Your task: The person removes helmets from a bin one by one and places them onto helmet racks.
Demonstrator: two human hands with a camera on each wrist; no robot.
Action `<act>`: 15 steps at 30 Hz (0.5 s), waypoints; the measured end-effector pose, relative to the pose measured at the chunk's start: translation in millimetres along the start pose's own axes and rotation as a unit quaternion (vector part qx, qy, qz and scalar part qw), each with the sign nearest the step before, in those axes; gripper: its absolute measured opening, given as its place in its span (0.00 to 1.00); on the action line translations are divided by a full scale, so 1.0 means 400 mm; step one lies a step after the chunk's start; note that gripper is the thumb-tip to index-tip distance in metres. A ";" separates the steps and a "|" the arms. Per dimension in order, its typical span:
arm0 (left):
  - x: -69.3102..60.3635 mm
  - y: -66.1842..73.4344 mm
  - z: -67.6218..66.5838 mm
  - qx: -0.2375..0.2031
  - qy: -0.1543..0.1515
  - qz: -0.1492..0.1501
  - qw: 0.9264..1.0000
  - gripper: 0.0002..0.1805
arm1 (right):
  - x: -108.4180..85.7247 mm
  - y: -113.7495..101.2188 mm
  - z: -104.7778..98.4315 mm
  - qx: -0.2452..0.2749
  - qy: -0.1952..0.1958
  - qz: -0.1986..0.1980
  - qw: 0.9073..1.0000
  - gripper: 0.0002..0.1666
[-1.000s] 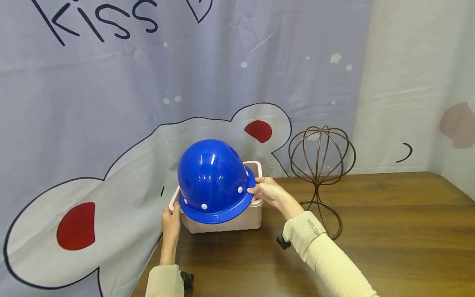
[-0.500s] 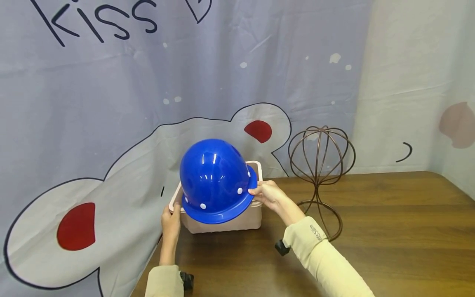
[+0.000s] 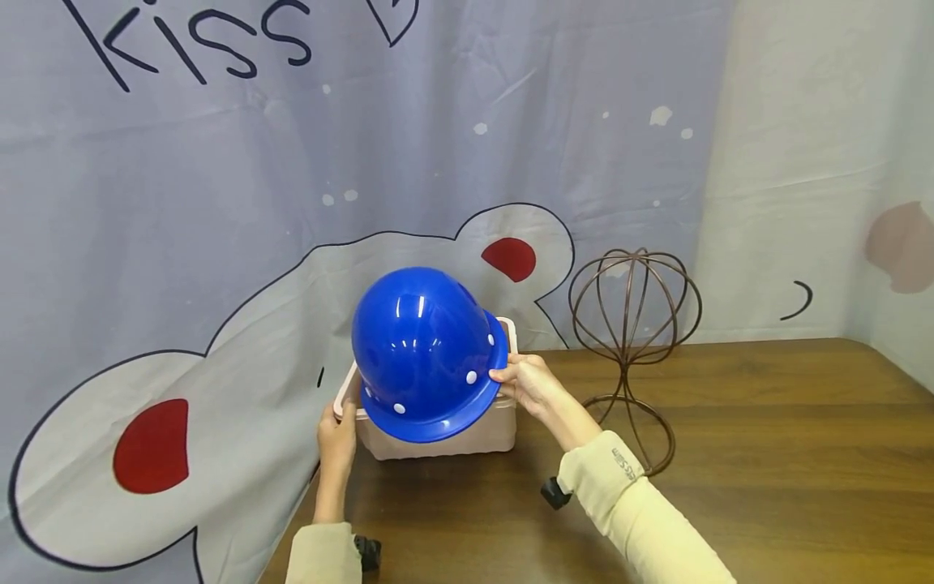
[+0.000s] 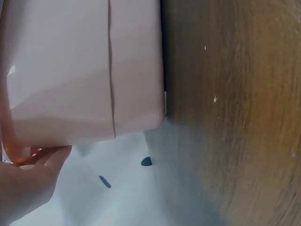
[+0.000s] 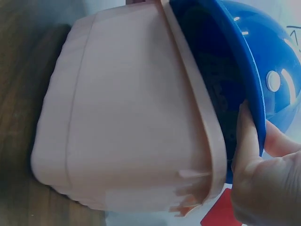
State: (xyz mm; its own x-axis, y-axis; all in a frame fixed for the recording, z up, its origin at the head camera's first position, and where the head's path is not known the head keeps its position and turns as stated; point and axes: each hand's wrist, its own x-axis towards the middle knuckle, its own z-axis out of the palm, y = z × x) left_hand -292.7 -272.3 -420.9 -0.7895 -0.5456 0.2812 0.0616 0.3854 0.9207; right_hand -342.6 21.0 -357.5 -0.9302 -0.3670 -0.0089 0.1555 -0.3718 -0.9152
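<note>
A blue hard hat [image 3: 423, 341] with white studs sits tilted over the top of a pale pink plastic bin [image 3: 467, 434]. My right hand [image 3: 536, 385] pinches the hat's brim on its right side; in the right wrist view the brim [image 5: 251, 70] lies between thumb and fingers. That view shows the brim leaning open above the bin's rim [image 5: 202, 99], with a dark hollow inside. At the bin's left front corner, my left hand [image 3: 336, 438] grips the rim, its fingertips partly hidden. The bin's contents are hidden beneath the hat.
A brown wire stand [image 3: 623, 357] with a globe-shaped top stands right of the bin, close to my right forearm. The wooden table [image 3: 766, 470] stretches away to the right. A printed cloth [image 3: 241, 365] hangs behind and along the left.
The hard hat has shifted slightly to the right and tilted a little, together with my right hand. My left hand and the bin stay in place.
</note>
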 end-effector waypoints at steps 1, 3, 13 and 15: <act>0.000 0.000 0.000 0.002 0.002 0.000 1.000 0.26 | 0.000 -0.002 0.004 0.001 0.000 -0.003 1.000 0.31; 0.001 -0.001 -0.001 0.008 0.004 0.003 1.000 0.25 | -0.001 -0.007 0.011 0.004 -0.002 -0.010 1.000 0.30; 0.004 -0.009 0.000 0.013 0.013 0.010 1.000 0.21 | 0.003 -0.027 0.023 0.018 0.014 -0.023 0.999 0.32; 0.005 -0.010 0.002 0.004 0.017 0.008 1.000 0.22 | 0.005 -0.031 0.024 0.023 0.019 -0.022 0.999 0.32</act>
State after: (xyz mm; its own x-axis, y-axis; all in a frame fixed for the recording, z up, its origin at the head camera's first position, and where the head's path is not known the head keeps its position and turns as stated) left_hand -294.9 -274.2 -424.1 -0.7676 -0.5639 0.3048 0.0688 0.4003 0.9138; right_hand -343.2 16.8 -342.3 -0.9481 -0.3177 0.0144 0.1289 -0.4254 -0.8958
